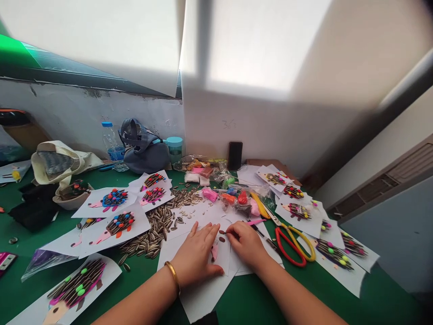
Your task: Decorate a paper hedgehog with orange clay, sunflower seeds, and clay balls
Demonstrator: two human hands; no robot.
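Observation:
My left hand [198, 253] lies flat with fingers spread on a white paper sheet [206, 302]. Under and beside its fingers, a pink clay shape [214, 253] shows in part on the paper; the rest is hidden. My right hand [246, 243] is closed in a pinch at the sheet's right side, its fingertips touching or just beside a small brown clay piece [222, 232]. Whatever sits between those fingertips is too small to make out. A second brown clay oval [222, 239] rests just below.
Striped sunflower seeds [152, 230] are heaped left of the paper. Scissors [291, 243] with red and yellow handles lie at right, near bagged coloured clay [241, 201]. Hedgehog pictures [115, 225] flank both sides. A phone [235, 155] and water bottle [113, 142] stand behind.

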